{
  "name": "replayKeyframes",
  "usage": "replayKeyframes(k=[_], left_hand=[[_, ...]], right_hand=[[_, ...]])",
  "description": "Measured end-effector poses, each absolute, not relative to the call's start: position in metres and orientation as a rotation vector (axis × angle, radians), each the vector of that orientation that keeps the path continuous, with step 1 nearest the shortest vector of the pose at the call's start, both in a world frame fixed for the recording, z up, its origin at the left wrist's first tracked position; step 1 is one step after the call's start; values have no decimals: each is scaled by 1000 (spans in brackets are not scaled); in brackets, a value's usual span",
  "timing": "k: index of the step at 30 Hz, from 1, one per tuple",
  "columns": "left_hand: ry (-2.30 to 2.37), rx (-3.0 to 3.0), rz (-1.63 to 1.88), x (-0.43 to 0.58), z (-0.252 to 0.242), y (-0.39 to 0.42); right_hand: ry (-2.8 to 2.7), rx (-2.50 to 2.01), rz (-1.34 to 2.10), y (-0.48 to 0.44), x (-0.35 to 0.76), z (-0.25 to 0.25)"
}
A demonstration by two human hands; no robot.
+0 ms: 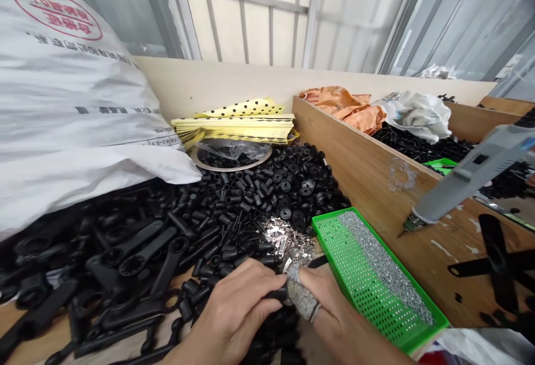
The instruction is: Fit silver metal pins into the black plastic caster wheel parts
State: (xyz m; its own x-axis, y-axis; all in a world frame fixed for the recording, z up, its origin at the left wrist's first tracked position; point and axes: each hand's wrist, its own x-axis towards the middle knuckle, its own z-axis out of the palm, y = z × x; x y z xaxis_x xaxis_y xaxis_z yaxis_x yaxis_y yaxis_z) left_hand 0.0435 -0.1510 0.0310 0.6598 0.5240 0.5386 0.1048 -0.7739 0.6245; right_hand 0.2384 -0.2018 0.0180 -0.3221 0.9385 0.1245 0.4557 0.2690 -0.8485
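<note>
My left hand (240, 306) is closed on a small black plastic cylinder (276, 293), pinching it between thumb and fingers. Close against it on the right is my right hand (328, 306), its fingers curled together at the end of the cylinder. Grey tape (301, 292) wraps one of its fingers, and whatever it pinches is hidden. Just beyond both hands lies a heap of small shiny metal clips (288, 239). Short black plastic tubes (238, 192) are piled behind and around the left hand.
A green perforated tray (355, 287) of small silvery parts sits to the right. An electric screwdriver (463, 178) points down beside the wooden divider (334, 156). Black wrench-shaped handles (146, 251) cover the left, below a white sack (83, 108). Behind are round black discs (307, 186) and a metal bowl (234, 167).
</note>
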Motion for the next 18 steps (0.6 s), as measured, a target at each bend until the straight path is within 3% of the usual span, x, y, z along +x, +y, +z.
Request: replayKeyframes(k=[9,18], left_hand=[[517,2308,1067,44,12,-160],[849,2034,936,27,10,-166]], right_hand=[[-1872,-1326,974,-211,233,0],[-2045,-1137,846,-197,227,30]])
